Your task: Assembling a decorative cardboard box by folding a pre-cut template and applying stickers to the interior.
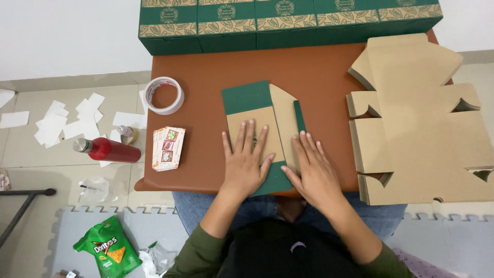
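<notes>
Both hands flat, fingers spread, gripping nothing. Left hand (246, 163) presses on the box blank (260, 128), a green and tan folded card at table (206, 170) centre, near the front edge. Right hand (315, 170) presses its right flap. Stack of flat blanks (422, 128) at 3 o'clock from the hands. Tape roll (163, 95) at 10 o'clock, sticker stack (168, 148) at 9. Green boxes (288, 20) in a row at 12. Red bottle (108, 149) on the floor, far left.
</notes>
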